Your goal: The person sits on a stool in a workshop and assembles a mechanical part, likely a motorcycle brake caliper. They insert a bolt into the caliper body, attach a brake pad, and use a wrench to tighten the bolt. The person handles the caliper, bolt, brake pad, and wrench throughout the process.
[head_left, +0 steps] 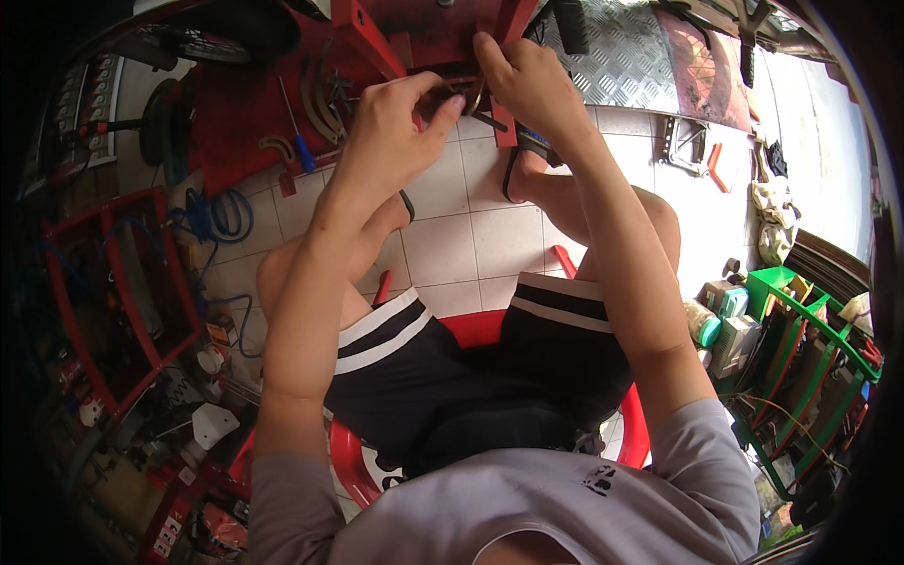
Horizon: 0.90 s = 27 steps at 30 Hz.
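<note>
My left hand [400, 122] is closed, its thumb and fingers pinched at a small dark piece that I cannot make out. Just right of it, my right hand [532, 89] is bent with its fingers curled downward, at a curved brass-coloured part [478, 92]. What its fingertips grip is mostly hidden. Both hands work close together between the posts of a red metal frame [367, 38]. To the left on the red surface lie a screwdriver [303, 151] with a blue handle, a curved brass-coloured piece [320, 104] and a smaller curved piece [278, 146].
I sit on a red plastic chair [471, 330] over white floor tiles. A diamond-plate metal panel [621, 56] is at the far right. On the left are a coiled blue hose [221, 217] and a red rack [118, 282]; on the right, a green rack [819, 330].
</note>
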{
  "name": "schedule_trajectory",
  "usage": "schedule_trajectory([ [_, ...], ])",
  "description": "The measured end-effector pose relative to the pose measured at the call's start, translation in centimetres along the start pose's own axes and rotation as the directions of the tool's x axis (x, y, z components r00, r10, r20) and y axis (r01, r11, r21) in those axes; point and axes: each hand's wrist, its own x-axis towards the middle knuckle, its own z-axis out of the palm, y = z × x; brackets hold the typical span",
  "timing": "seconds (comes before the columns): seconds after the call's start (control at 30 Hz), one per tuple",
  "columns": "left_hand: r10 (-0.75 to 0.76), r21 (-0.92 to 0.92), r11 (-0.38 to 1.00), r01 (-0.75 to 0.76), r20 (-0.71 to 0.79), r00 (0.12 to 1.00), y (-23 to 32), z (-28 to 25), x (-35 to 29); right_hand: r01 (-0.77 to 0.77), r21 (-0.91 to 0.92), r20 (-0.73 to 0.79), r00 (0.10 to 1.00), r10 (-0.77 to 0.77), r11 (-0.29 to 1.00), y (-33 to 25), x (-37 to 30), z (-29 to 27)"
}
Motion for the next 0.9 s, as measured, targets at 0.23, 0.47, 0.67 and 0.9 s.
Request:
schedule_trajectory([
  [0.23,0.190,-0.178,0.959,-0.222,-0.179,0.965,-0.4,0.0,0.5,-0.284,0.438,0.100,0.958,0.268,0.853,-0.9,0.4,-1.4],
  [0.47,0.189,-0.080,0.977,-0.195,-0.081,0.979,0.1,-1.0,0.3,-0.264,0.549,0.110,0.963,0.244,0.793,-1.7,-0.1,-2.2],
  [0.67,0.325,-0.098,0.934,-0.344,-0.169,0.931,-0.1,-1.1,0.5,-0.277,0.588,0.153,0.961,0.231,0.760,-1.8,-0.2,-2.8],
  [0.9,0.380,-0.088,0.915,-0.394,-0.139,0.915,0.7,-1.4,0.3,-0.303,0.660,0.181,0.952,0.246,0.688,-1.8,-0.1,-2.5],
])
